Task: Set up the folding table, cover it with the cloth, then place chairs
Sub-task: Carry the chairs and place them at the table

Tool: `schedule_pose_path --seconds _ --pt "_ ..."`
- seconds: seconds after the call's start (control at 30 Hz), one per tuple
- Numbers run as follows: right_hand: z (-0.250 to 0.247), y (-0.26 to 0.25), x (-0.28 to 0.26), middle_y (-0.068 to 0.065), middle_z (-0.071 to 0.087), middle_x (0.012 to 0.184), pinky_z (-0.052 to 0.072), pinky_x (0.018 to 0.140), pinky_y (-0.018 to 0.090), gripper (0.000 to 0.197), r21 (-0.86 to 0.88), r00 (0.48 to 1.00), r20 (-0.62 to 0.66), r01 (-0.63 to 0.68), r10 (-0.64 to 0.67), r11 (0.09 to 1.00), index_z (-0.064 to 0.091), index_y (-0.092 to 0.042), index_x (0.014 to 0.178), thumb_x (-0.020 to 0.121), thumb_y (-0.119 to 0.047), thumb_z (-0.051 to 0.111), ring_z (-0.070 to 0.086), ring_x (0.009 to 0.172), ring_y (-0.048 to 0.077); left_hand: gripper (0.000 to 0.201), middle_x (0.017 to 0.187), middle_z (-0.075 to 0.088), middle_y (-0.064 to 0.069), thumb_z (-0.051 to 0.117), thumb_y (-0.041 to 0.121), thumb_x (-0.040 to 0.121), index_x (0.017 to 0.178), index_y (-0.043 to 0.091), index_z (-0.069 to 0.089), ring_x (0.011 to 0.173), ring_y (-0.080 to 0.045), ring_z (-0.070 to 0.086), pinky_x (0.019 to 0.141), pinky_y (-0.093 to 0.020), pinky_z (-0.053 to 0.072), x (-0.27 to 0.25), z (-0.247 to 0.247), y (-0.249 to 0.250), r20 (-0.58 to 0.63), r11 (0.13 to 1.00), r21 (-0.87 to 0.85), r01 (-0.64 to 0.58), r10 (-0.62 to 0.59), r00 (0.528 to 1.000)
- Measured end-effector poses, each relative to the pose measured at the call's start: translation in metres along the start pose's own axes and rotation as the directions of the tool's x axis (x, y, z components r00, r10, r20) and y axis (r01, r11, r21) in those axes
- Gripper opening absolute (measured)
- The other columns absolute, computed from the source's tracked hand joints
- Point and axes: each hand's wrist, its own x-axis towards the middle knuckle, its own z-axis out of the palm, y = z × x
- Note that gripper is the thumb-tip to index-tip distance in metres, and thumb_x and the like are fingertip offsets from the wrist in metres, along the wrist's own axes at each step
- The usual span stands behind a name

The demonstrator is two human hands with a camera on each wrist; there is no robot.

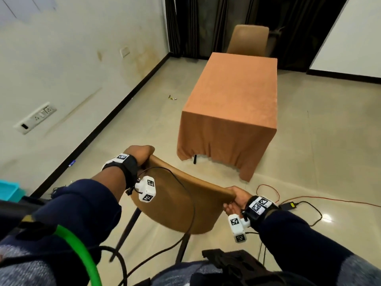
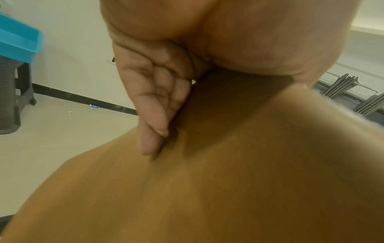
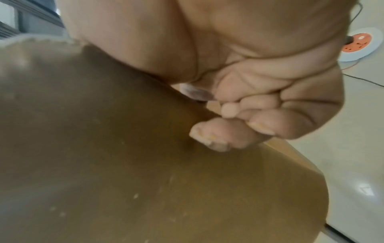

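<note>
Now both hands clamp chair [image 1: 175, 203] backrest: left hand [image 1: 138, 154] far corner, right hand [image 1: 234, 200] near corner.

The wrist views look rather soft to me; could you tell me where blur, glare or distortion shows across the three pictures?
Left wrist view: the chair back is smeared and out of focus, the left hand sharper. Right wrist view: the chair is blurred too, the right hand soft. Head view: wide-angle bending of the wall lines, a glare spot on the floor, mild blur on the far chair.
</note>
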Motion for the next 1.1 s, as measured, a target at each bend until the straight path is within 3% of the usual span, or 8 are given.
schedule_pose_path --seconds 0.07,0.23,0.4,0.47,0.53,0.67,0.8,1.1 --pt "-0.010 -0.019 -0.001 0.010 0.049 0.047 0.039 0.032 0.017 0.035 0.017 0.998 -0.042 0.041 -0.041 0.999 0.055 -0.004 0.069 0.089 -0.032 0.056 0.046 0.030 0.016 0.048 0.086 0.073 -0.012 0.064 0.051 0.061 0.086 0.012 0.073 0.079 -0.035 0.072 0.078 -0.049 0.062 0.012 0.008 0.003 0.010 1.000 -0.027 0.002 -0.001 1.000" --pt "-0.036 -0.040 0.000 0.003 0.041 0.048 0.027 0.036 0.015 0.022 -0.117 0.979 -0.121 0.153 -0.167 0.981 0.072 -0.006 0.085 0.087 -0.023 0.059 0.038 0.033 0.013 0.013 0.087 0.063 -0.021 0.059 0.017 0.090 0.085 0.005 0.058 0.069 -0.030 0.063 0.045 -0.027 0.055 0.016 0.045 -0.009 0.052 0.990 -0.139 -0.033 0.040 0.998" --pt "-0.059 -0.042 0.024 0.000 0.039 0.052 0.020 0.039 0.016 0.029 -0.094 0.952 -0.204 0.212 -0.228 0.973 0.073 -0.008 0.115 0.089 -0.013 0.061 0.034 0.041 0.013 0.028 0.099 0.064 -0.026 0.059 0.011 0.077 0.102 -0.002 0.058 0.078 -0.034 0.062 0.061 -0.038 0.058 0.053 0.091 -0.043 0.233 0.921 -0.372 0.113 -0.025 0.972" --pt "-0.068 -0.035 0.031 0.001 0.046 0.050 0.025 0.037 0.016 0.029 -0.116 0.933 -0.269 0.216 -0.240 0.969 0.072 -0.008 0.117 0.091 -0.011 0.062 0.039 0.039 0.014 0.033 0.094 0.061 -0.025 0.059 0.013 0.066 0.096 0.001 0.058 0.077 -0.032 0.059 0.067 -0.042 0.057 0.068 0.111 -0.054 0.296 0.921 -0.363 0.139 -0.027 0.955" --pt "-0.076 -0.019 0.035 0.007 0.058 0.058 0.031 0.039 0.018 0.027 -0.186 0.907 -0.339 0.194 -0.248 0.963 0.072 -0.013 0.118 0.093 -0.013 0.064 0.048 0.042 0.016 0.008 0.081 0.055 -0.020 0.058 0.009 0.074 0.080 0.012 0.054 0.073 -0.028 0.055 0.070 -0.046 0.057 0.076 0.126 -0.064 0.353 0.942 -0.307 0.138 -0.022 0.935" --pt "-0.069 0.019 0.043 0.012 0.068 0.080 0.040 0.050 0.025 0.033 -0.192 0.882 -0.419 0.145 -0.214 0.971 0.068 -0.018 0.123 0.090 -0.015 0.071 0.054 0.053 0.023 0.021 0.070 0.046 -0.013 0.053 0.003 0.090 0.078 0.018 0.046 0.062 -0.022 0.051 0.055 -0.037 0.056 0.077 0.133 -0.088 0.438 0.975 -0.188 0.116 -0.022 0.899" --pt "-0.035 0.030 0.052 0.009 0.069 0.114 0.053 0.071 0.034 0.040 0.089 0.860 -0.482 0.240 -0.169 0.967 0.064 -0.030 0.121 0.086 -0.010 0.072 0.064 0.095 0.029 0.023 0.068 0.043 -0.013 0.053 0.001 0.095 0.086 0.018 0.042 0.052 -0.019 0.045 0.047 -0.028 0.050 0.097 0.136 -0.096 0.509 0.970 -0.202 0.138 -0.017 0.861" --pt "-0.023 -0.016 0.068 0.014 0.072 0.106 0.057 0.070 0.036 0.038 -0.013 0.816 -0.521 0.286 -0.251 0.958 0.070 -0.026 0.105 0.079 0.002 0.071 0.067 0.083 0.031 0.020 0.080 0.053 -0.013 0.055 0.005 0.098 0.087 0.019 0.047 0.058 -0.022 0.051 0.050 -0.030 0.054 0.138 0.143 -0.065 0.456 0.946 -0.270 0.179 -0.039 0.889"
